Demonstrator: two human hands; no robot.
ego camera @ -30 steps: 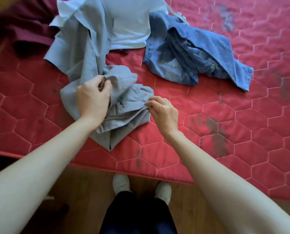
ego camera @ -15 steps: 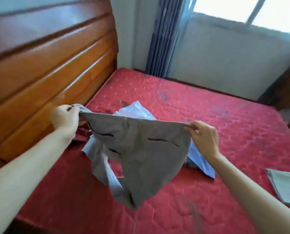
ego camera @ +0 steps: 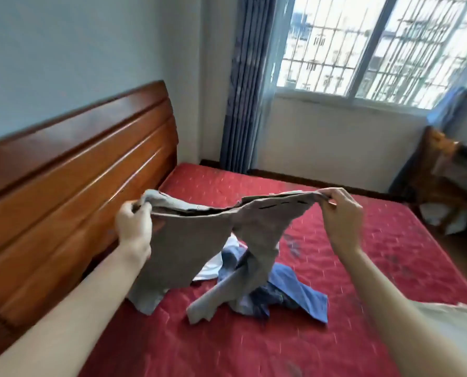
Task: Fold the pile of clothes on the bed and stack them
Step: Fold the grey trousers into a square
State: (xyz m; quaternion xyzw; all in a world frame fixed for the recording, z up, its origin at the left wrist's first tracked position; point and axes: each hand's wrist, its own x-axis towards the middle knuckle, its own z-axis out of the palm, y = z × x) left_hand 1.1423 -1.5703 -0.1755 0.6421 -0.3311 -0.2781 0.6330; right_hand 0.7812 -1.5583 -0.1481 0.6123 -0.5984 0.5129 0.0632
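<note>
Nearest the camera, two bare forearms reaching forward from the lower corners. At the lower right edge, partly behind the right forearm, a pale folded piece of cloth (ego camera: pixel 444 317) lying on the bed (ego camera: pixel 172 344), red quilted cover. Just beyond, held up in the air between both hands, a pair of grey trousers (ego camera: pixel 188 246), waistband stretched roughly level, the two legs hanging down with their ends touching or nearly touching the cover. Left hand (ego camera: pixel 133 227) at the waistband's left end, fingers curled round a bunched fold of the fabric. Right hand (ego camera: pixel 341 219) at the waistband's right end, fingers (ego camera: pixel 327 198) and thumb pinching the edge. Behind and below the trousers, in the middle of the bed, the rest of the pile: blue denim jeans (ego camera: pixel 294 292) crumpled, one leg spread toward the right, and a white garment (ego camera: pixel 213 268) peeking out between the grey legs; possibly more under it, hard to say through the motion blur. To the left, along the bed's side, a polished wooden headboard (ego camera: pixel 72 180). Further back, a pale wall, a blue-grey curtain (ego camera: pixel 243 91) hanging to the floor, and a barred window (ego camera: pixel 376 47) letting in daylight. At far right, a wooden chair (ego camera: pixel 438 170) draped with fabric.
</note>
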